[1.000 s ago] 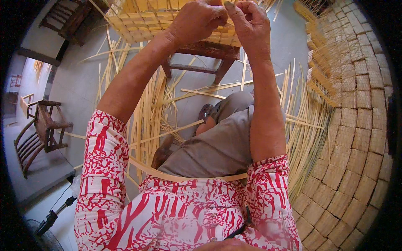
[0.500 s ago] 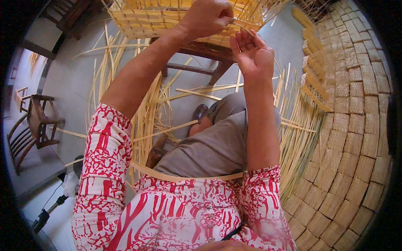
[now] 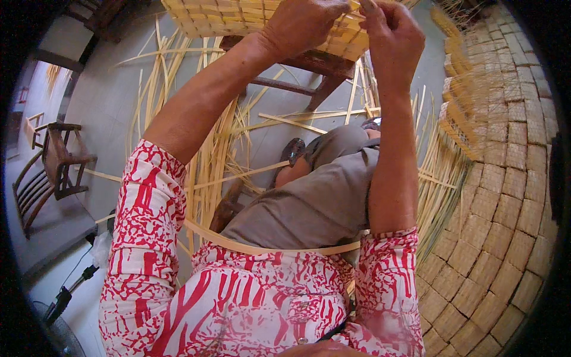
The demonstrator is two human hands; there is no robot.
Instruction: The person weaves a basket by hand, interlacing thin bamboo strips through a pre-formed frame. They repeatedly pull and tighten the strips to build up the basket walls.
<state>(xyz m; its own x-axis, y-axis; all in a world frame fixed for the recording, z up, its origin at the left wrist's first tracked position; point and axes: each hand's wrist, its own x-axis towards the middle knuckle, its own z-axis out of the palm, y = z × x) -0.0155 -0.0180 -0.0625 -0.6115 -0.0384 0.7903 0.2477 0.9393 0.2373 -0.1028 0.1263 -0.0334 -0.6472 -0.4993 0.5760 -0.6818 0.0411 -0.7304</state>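
A woven basket (image 3: 220, 19) of yellow bamboo strips rests on a dark wooden stool (image 3: 324, 62) in front of me. My left hand (image 3: 306, 25) is closed at the basket's near side, its fingertips at the upper edge of the view, pinching a thin bamboo strip. Close by on the right, my right hand (image 3: 395, 38) is raised at the basket's right corner. Its thumb and curled fingers pinch together on the strip, which is mostly hidden by the fingers. Another pale bamboo strip (image 3: 270, 246) curves across my lap.
Loose bamboo strips (image 3: 202, 149) lie on the grey floor at left, and a bundle (image 3: 443, 190) lies at right. Beyond it stand several woven baskets (image 3: 458, 128) and rows of woven pieces (image 3: 493, 208). A wooden chair (image 3: 59, 160) stands far left.
My right hand has moved up and right, going from fingers spread to a pinch. My left hand has shifted slightly right. The basket sits higher in view, partly cut off.
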